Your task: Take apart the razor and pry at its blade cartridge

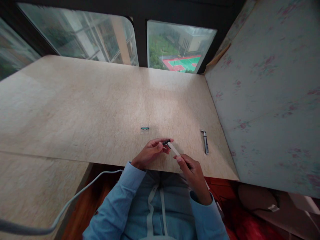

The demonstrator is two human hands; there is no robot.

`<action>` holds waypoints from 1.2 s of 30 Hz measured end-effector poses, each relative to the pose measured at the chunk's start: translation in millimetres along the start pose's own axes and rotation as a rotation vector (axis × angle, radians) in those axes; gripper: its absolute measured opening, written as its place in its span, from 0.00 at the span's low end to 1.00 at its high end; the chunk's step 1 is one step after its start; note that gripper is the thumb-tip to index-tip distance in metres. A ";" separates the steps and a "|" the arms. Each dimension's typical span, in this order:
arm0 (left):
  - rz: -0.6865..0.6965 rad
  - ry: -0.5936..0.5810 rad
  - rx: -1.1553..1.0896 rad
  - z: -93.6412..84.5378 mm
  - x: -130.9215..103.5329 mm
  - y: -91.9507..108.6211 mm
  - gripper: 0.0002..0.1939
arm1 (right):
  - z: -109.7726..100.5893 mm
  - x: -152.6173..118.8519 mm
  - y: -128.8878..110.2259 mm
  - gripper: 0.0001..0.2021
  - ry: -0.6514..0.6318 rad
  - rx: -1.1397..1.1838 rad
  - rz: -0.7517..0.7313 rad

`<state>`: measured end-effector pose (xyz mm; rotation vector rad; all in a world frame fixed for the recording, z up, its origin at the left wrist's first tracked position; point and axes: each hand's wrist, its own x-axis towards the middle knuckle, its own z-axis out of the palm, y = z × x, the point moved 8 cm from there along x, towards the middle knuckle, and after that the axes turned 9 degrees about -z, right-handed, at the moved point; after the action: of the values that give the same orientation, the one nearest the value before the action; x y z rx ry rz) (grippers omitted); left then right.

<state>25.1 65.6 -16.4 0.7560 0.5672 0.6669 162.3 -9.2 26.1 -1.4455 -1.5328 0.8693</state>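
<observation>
Hands angle inward, right apparently pinching a white stick.

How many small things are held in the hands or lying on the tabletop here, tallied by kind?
White stick, held in the right hand: 1
Small dark piece, held in the left hand: 1
Razor-like tool, on the tabletop: 1
Teal strip with clear piece, on the tabletop, counted as one: 1
Total: 4

The table offers wide passage leftward; the case lies just ahead of the left hand, while the razor, then the wall, obstruct the right.
</observation>
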 end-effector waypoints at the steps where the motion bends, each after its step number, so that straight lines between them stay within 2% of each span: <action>1: -0.002 0.005 0.012 -0.8 0.1 -0.3 0.22 | 3.0 0.0 -0.1 0.21 -0.018 0.004 -0.005; 4: 0.004 0.020 0.020 -2.7 0.5 -0.5 0.22 | 5.9 0.2 1.7 0.22 -0.009 -0.007 -0.003; 9: 0.015 0.016 0.005 -1.6 0.5 0.1 0.24 | -2.5 -0.6 5.6 0.22 0.079 -0.035 0.028; 16: -0.027 0.044 0.081 -5.3 1.4 -2.9 0.26 | 10.2 -0.4 0.1 0.22 -0.021 -0.005 -0.029; 22: -0.007 0.020 0.051 -2.9 2.0 -2.3 0.26 | -0.1 -0.6 5.1 0.22 0.075 -0.036 0.023; 29: -0.024 0.012 0.061 -4.5 1.5 -4.3 0.25 | 2.9 -0.2 4.1 0.22 0.042 0.014 0.027; 36: 0.026 -0.018 0.015 2.1 1.9 1.2 0.23 | -5.0 -0.2 9.1 0.22 0.107 -0.024 0.058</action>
<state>27.3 66.7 -14.6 0.7839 0.5472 0.6795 170.7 -8.8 19.9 -1.5358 -1.4317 0.7971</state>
